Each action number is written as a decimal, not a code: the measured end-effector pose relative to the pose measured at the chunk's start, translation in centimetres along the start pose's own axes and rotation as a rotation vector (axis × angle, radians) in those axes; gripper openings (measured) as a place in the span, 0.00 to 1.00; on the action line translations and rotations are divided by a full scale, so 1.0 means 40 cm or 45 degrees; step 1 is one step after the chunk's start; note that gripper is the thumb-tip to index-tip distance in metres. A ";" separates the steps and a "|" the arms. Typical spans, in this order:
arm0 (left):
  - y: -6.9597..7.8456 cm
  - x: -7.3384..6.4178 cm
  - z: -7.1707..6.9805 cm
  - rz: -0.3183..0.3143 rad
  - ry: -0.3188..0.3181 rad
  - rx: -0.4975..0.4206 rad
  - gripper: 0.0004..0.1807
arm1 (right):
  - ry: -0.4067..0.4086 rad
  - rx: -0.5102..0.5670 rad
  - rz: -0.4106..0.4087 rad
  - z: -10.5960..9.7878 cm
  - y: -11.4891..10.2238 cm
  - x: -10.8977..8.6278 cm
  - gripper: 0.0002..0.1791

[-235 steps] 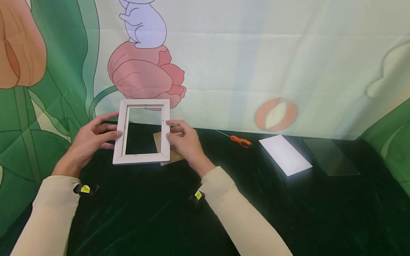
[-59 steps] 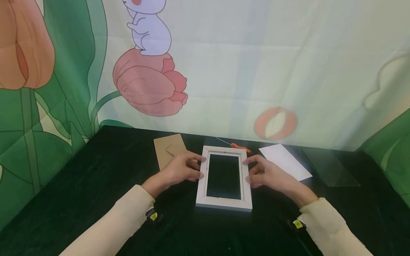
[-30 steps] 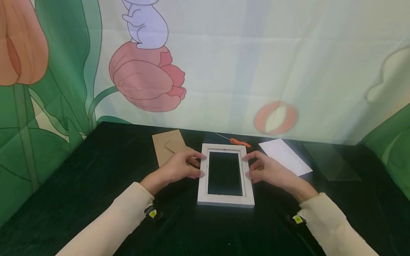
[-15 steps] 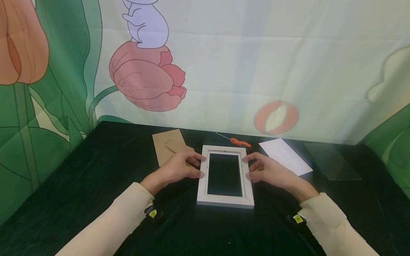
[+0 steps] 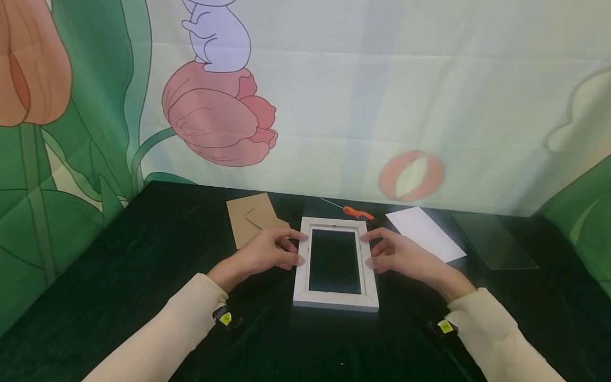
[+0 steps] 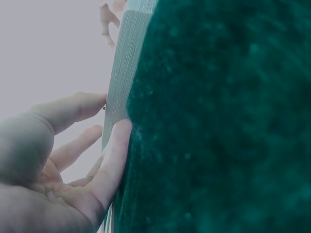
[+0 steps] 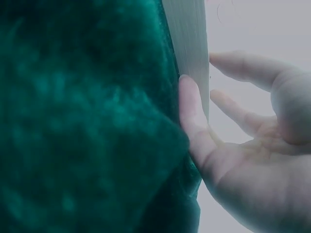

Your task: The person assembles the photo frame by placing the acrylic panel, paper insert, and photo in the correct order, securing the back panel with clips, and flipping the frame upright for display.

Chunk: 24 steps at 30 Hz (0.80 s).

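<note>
A white picture frame (image 5: 335, 301) lies flat on the dark green cloth in the head view, and the cloth shows through its opening. My left hand (image 5: 261, 251) holds its left side, the thumb and a finger at the edge. On the opposite side my right hand (image 5: 402, 255) holds the right edge in the same way. Close up in the left wrist view, the left hand (image 6: 63, 160) touches the frame's side wall (image 6: 127, 58). The right wrist view shows the right hand (image 7: 252, 145) with a fingertip against the frame's side (image 7: 189, 43).
Behind my left hand lies a brown backing board (image 5: 248, 215) with a flap. An orange-handled tool (image 5: 357, 213) with a thin shaft lies behind the frame. To the right are a white sheet (image 5: 426, 233) and a clear pane (image 5: 495, 241). A printed curtain (image 5: 324, 95) hangs behind.
Since the oldest frame, both hands have brought the picture frame from the left, where it was held up, rightward and down onto the cloth. Over the last second almost nothing has moved.
</note>
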<state>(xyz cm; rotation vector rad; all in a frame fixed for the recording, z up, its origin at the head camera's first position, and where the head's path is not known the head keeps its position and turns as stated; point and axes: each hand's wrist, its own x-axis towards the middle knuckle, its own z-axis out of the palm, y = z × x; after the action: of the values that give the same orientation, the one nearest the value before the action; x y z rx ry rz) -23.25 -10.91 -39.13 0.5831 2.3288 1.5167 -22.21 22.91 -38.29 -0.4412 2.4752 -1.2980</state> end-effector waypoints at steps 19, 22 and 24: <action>0.001 0.003 -0.004 0.010 -0.006 0.020 0.29 | 0.009 0.034 -0.006 -0.005 -0.003 0.000 0.33; -0.002 0.004 -0.002 0.022 -0.012 0.026 0.29 | 0.000 0.045 -0.012 -0.006 -0.002 -0.002 0.32; -0.002 0.004 -0.002 0.022 -0.015 0.026 0.29 | -0.005 0.051 -0.018 -0.009 -0.002 -0.003 0.32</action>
<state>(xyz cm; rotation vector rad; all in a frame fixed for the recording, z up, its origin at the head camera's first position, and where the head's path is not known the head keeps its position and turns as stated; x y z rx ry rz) -23.42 -10.93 -39.20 0.6169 2.3388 1.4948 -22.22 23.16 -38.01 -0.4522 2.4423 -1.3485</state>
